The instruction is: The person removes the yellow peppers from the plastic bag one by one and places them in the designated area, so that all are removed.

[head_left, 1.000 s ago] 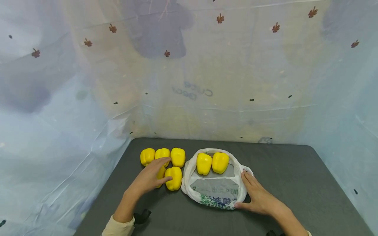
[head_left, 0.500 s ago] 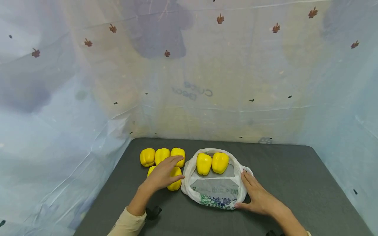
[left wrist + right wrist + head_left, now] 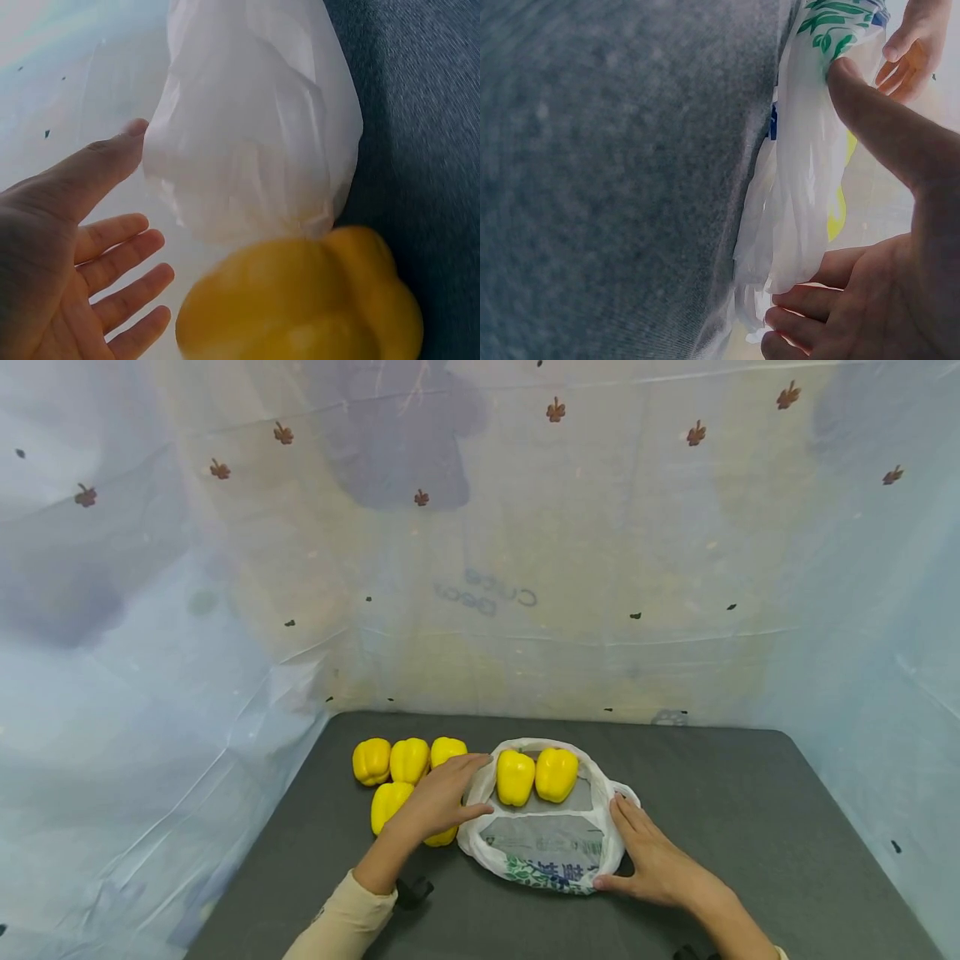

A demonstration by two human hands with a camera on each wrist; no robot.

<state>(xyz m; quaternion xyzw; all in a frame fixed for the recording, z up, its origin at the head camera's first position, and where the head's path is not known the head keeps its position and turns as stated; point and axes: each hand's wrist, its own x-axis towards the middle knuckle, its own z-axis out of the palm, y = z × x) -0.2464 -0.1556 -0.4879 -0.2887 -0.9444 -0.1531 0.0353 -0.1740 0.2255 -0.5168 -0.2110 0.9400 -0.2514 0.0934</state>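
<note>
A white plastic bag (image 3: 482, 852) with green and blue print lies with its mouth spread wide. Inside, at its far side, two yellow bell peppers (image 3: 557, 774) sit side by side. My left hand (image 3: 437, 798) holds nothing, its fingers extended and thumb apart, with the fingertips at the bag's left rim. In the left wrist view a pepper (image 3: 292, 300) shows beside that hand, against the bag. My right hand (image 3: 654, 862) rests on the bag's right side, thumb and spread fingers touching the plastic. Left of the bag are several more bell peppers (image 3: 371, 762), partly hidden by my left hand.
All of this is on a dark grey table (image 3: 765, 827). A pale printed sheet (image 3: 570, 543) hangs behind the table and along its sides. Black straps (image 3: 415, 892) show at the wrists.
My left hand has moved right, from above the loose peppers to the bag's left rim. My right hand, the bag and the peppers have stayed put.
</note>
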